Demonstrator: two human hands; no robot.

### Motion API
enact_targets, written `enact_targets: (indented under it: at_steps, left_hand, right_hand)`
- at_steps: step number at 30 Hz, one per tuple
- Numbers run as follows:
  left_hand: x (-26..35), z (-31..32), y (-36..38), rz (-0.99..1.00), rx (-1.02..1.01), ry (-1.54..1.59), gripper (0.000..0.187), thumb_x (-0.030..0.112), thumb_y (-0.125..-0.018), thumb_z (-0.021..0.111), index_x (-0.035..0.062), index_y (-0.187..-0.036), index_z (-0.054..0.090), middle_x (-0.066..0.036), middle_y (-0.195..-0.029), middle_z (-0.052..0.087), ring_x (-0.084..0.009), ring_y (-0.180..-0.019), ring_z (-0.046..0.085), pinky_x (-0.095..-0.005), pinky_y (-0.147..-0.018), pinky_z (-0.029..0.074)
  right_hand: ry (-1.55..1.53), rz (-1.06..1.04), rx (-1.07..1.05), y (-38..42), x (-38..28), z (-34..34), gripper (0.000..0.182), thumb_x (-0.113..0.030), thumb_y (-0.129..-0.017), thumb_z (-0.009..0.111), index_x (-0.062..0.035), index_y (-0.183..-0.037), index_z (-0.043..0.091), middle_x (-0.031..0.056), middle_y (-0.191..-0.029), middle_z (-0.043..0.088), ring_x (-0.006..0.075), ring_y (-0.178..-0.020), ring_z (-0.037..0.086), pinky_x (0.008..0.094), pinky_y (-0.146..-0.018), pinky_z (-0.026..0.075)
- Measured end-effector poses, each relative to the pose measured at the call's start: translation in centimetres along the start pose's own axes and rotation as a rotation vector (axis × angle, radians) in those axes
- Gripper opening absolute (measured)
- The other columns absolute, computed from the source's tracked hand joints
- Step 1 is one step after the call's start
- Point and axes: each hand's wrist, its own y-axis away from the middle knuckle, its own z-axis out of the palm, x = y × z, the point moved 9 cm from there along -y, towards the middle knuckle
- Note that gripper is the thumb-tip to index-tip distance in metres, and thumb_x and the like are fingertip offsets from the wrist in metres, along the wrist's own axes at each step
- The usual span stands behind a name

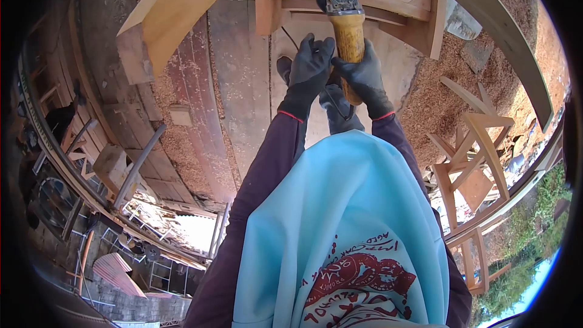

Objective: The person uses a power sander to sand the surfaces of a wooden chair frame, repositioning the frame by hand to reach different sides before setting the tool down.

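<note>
My right hand (363, 76), in a dark work glove, wraps around the yellow body of an angle grinder (347, 33). The tool's metal head and dark round disc point away from me, overlapping a curved wooden rail (385, 1) of a wooden frame. My left hand (311, 64), gloved alike, is just left of the grinder with its fingers bent inward; I cannot tell what is in them. A thin black cord (290, 37) runs up to that hand's fingers, and a loop of cord shows below the grinder's tail.
A thick curved wooden piece (173, 15) rises at upper left, another curved piece (501, 33) at upper right. Wooden frames (477, 158) stand at right among shavings (440, 94). A small wood block (180, 115) lies on the planks at left. My boots (343, 118) are below my hands.
</note>
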Motion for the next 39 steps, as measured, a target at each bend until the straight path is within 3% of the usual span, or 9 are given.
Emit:
enact_targets:
  at_steps: [1,3,7,9,12,31,33,39]
  left_hand:
    - [0.3,0.1,0.3,0.005,0.006,0.013,0.065,0.043,-0.094,0.067,-0.0030,-0.136,0.050,-0.018,-0.105,0.073,-0.0365,-0.097,0.072,-0.0441,-0.080,0.055]
    - [2.8,1.4,0.7,0.030,-0.151,0.056,0.059,0.033,-0.098,0.071,-0.0058,-0.138,0.048,-0.011,-0.121,0.066,-0.0154,-0.104,0.066,-0.0306,-0.088,0.055]
    - [2.7,-0.1,-0.8,0.083,-0.013,0.138,0.061,0.034,-0.096,0.072,-0.0057,-0.136,0.049,-0.013,-0.119,0.068,-0.0198,-0.104,0.068,-0.0328,-0.089,0.055]
    - [3.5,-1.6,-1.2,0.085,0.075,-0.024,0.067,0.046,-0.087,0.075,0.0005,-0.130,0.053,-0.024,-0.114,0.071,-0.0409,-0.108,0.069,-0.0460,-0.090,0.055]
    - [3.6,-2.5,-1.8,0.021,0.056,-0.044,0.068,0.046,-0.083,0.076,0.0005,-0.128,0.055,-0.025,-0.113,0.071,-0.0431,-0.108,0.068,-0.0478,-0.091,0.055]
    - [2.6,-3.6,-2.8,-0.019,0.038,-0.059,0.068,0.043,-0.081,0.079,-0.0033,-0.126,0.056,-0.028,-0.112,0.070,-0.0435,-0.107,0.069,-0.0468,-0.091,0.055]
    - [3.1,-3.5,-3.0,0.038,0.034,-0.066,0.059,0.037,-0.087,0.078,-0.0060,-0.123,0.059,-0.019,-0.111,0.072,-0.0277,-0.100,0.073,-0.0377,-0.087,0.056]
    - [5.3,-3.4,-3.2,0.092,-0.009,0.006,0.059,0.038,-0.085,0.079,-0.0060,-0.120,0.061,-0.019,-0.108,0.073,-0.0275,-0.098,0.073,-0.0376,-0.087,0.056]
  right_hand:
    - [0.025,-0.073,0.025,-0.6,-1.0,0.8,0.053,-0.025,-0.080,0.079,-0.0020,-0.122,0.056,0.0236,-0.104,0.071,0.0394,-0.099,0.071,0.0454,-0.084,0.055]
    - [0.033,-0.217,0.036,-1.9,-1.9,2.4,0.047,-0.028,-0.085,0.073,-0.0037,-0.122,0.056,0.0283,-0.107,0.070,0.0481,-0.105,0.067,0.0493,-0.086,0.054]
    - [0.106,-0.246,-0.060,-3.2,-2.5,5.4,0.045,-0.031,-0.086,0.073,-0.0050,-0.119,0.056,0.0275,-0.106,0.070,0.0477,-0.105,0.067,0.0497,-0.086,0.053]
    - [0.125,-0.238,-0.056,-3.3,-2.5,6.2,0.044,-0.033,-0.087,0.073,-0.0057,-0.117,0.056,0.0264,-0.105,0.071,0.0467,-0.106,0.067,0.0492,-0.085,0.053]
    - [0.165,-0.233,-0.073,-2.9,-2.9,6.7,0.046,-0.034,-0.086,0.075,-0.0059,-0.117,0.056,0.0250,-0.104,0.072,0.0454,-0.105,0.068,0.0481,-0.085,0.053]
    - [0.112,-0.186,-0.041,-3.2,-2.0,8.1,0.054,-0.035,-0.080,0.081,-0.0055,-0.119,0.057,0.0229,-0.106,0.073,0.0412,-0.106,0.070,0.0448,-0.087,0.054]
    - [0.144,-0.158,-0.060,-3.2,-2.1,8.1,0.055,-0.036,-0.080,0.081,-0.0052,-0.119,0.056,0.0233,-0.106,0.073,0.0414,-0.105,0.070,0.0447,-0.087,0.054]
    - [0.121,-0.167,-0.060,-4.2,-2.8,8.1,0.055,-0.036,-0.079,0.081,-0.0048,-0.117,0.056,0.0239,-0.106,0.072,0.0418,-0.106,0.070,0.0445,-0.087,0.054]
